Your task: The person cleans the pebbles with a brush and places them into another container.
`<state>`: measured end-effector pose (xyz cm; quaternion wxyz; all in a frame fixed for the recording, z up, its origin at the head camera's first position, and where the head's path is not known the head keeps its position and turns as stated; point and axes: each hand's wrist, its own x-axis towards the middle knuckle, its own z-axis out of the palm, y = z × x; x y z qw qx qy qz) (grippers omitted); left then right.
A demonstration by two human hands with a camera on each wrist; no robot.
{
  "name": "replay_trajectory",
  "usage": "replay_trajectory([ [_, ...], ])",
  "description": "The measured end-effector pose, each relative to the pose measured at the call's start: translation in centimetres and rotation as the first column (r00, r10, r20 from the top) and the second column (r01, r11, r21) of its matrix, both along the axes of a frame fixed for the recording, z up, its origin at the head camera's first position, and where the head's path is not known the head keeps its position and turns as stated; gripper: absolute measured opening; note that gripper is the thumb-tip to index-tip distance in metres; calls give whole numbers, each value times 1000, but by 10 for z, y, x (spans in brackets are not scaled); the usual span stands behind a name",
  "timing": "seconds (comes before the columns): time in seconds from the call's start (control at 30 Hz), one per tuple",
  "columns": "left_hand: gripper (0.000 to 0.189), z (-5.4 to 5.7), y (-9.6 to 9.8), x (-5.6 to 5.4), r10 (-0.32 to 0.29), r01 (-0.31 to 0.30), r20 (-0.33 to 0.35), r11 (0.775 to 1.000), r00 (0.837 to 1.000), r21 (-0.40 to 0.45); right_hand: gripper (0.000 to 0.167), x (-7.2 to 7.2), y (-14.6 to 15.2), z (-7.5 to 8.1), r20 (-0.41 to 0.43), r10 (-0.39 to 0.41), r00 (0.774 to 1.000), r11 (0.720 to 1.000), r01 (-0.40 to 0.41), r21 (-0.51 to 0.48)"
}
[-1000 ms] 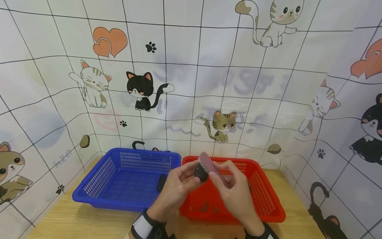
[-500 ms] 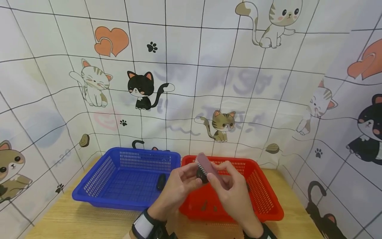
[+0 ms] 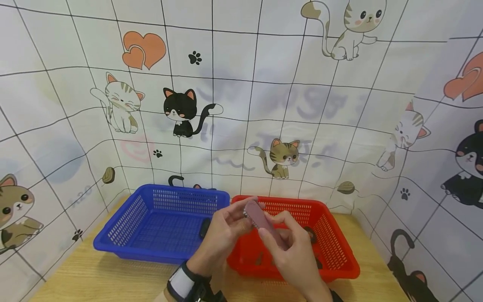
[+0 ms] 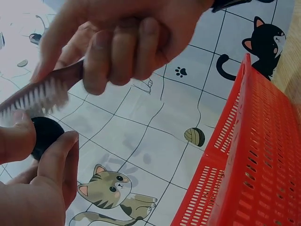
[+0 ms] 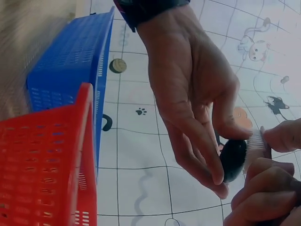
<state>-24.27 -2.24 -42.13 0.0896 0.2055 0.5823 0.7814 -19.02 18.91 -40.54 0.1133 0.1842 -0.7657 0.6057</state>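
My left hand (image 3: pixel 219 239) pinches a smooth, dark, rounded object (image 4: pixel 46 134) between thumb and fingers. In the head view that object is hidden behind the brush and fingers; the right wrist view shows its glossy oval side. With my right hand (image 3: pixel 292 251) I grip a dusky pink brush (image 3: pixel 264 224) with pale bristles. Its bristles face the dark object and appear to touch it in the right wrist view. Both hands are raised above the near left part of the red basket (image 3: pixel 339 247).
Left of the red basket stands a blue basket (image 3: pixel 124 251) with a black oblong thing (image 3: pixel 204 227) inside. Several small dark pieces, such as a brownish round one (image 3: pixel 310 234), lie in the red basket. Both stand on a wooden table (image 3: pixel 86 272) before a cat-print wall sheet (image 3: pixel 234 105).
The brush has shifted slightly down and across the dark object, which showed in the earlier head frames and is now covered. Both hands keep their hold.
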Motion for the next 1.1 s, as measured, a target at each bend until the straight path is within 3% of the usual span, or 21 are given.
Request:
replay_trajectory([
  [0.17,69,-3,-2,-1,-47,46,-19,998,999,-34,26,-11,2,6,-26,-60,998,998,60,16],
  [0.33,71,-1,-3,-1,-59,60,-56,998,997,10,23,-15,10,2,5,-109,994,994,109,-3],
  [0.47,70,2,-5,0,-46,47,-50,998,998,30,21,-7,8,-4,9,-88,996,996,88,-19],
  [0.6,68,0,-6,-2,-52,52,-34,999,998,8,25,-6,0,0,-10,-55,998,998,55,1],
  [0.77,77,-6,-6,-6,-121,127,-115,991,986,50,25,-18,0,10,-57,-93,994,996,94,9],
  [0.87,82,-9,-6,-6,-146,164,-164,982,976,99,22,-16,3,10,-39,-121,992,993,121,-8],
  [1.0,77,-8,-3,-4,-106,124,-140,984,984,128,22,-3,2,4,-25,-110,994,994,110,-18],
  [1.1,66,-7,0,-4,-62,71,-111,995,992,75,24,3,-4,2,-32,-59,998,998,59,6],
])
